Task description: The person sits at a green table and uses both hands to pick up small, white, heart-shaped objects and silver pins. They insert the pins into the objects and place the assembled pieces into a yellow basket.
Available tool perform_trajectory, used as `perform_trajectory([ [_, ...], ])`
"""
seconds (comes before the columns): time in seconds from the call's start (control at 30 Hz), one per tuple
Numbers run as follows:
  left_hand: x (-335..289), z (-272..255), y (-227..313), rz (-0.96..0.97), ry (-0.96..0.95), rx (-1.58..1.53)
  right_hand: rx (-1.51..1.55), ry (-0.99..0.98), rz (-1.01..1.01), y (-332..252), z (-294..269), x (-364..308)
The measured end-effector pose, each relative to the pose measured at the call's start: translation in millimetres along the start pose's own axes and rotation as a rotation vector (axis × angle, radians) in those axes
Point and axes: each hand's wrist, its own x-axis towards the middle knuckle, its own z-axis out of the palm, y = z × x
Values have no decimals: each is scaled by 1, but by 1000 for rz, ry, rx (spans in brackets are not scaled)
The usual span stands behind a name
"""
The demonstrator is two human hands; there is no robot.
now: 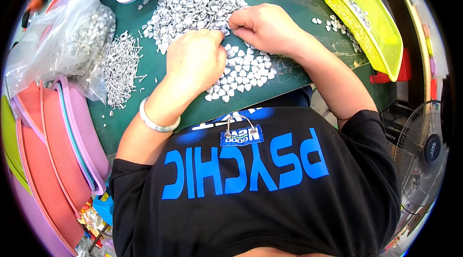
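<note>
Left hand [195, 57] and right hand [260, 25] curl beside the heart-shaped metal pieces [193, 11] heaped upper centre; I cannot tell whether either grips one. A stray wrist could sweep heap into the looser cluster [246, 72] just above frame centre.

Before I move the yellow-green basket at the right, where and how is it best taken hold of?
Probably grip the basket by the rim at its near end, coming from your side with the right hand, thumb inside, fingers under the lip. That raised edge is exposed and faces you, while loose silver pieces lie along its left wall.
</note>
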Motion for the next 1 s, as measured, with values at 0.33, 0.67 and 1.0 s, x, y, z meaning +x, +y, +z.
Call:
perform_trajectory([
  [0.33,0,1,2,58,7,-55,18,-38,148,11,-20,-6],
  [0.67,-1,3,2,138,-53,-31,-3,-93,217,3,-15,-2],
  [1.0,0,2,-1,148,28,-92,75,-39,100,11,-14,-8],
])
